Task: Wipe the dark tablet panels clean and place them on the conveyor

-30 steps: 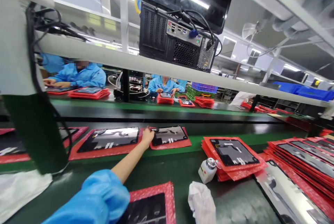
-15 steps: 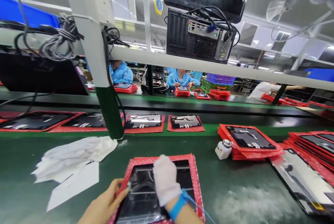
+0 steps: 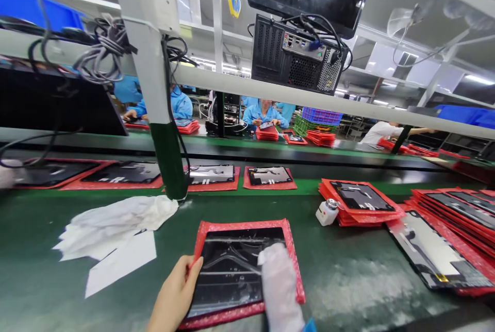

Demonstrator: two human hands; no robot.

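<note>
A black glossy tablet screen panel (image 3: 232,270) lies on a red bubble-wrap bag (image 3: 288,234) on the green bench in front of me. Bare, my left hand (image 3: 180,283) grips the left edge of the panel and bag, thumb on top and fingers underneath. My right hand (image 3: 280,285), in a white glove with a blue band at the wrist, rests over the panel's right side. Its fingers look drawn together but are blurred, and whatever they may hold is hidden. Faint streaks and light reflections show on the panel.
White cloths (image 3: 116,223) and a white sheet (image 3: 121,262) lie to the left. A white pump bottle (image 3: 327,212) stands by stacked panels in red bags (image 3: 359,203) on the right. A green-and-white post (image 3: 166,156) rises ahead. Co-workers in blue (image 3: 265,113) sit opposite.
My right hand has moved from the panel's middle to its right side and nearer to me. The left hand keeps its grip on the left edge. The camera view has shifted slightly.
</note>
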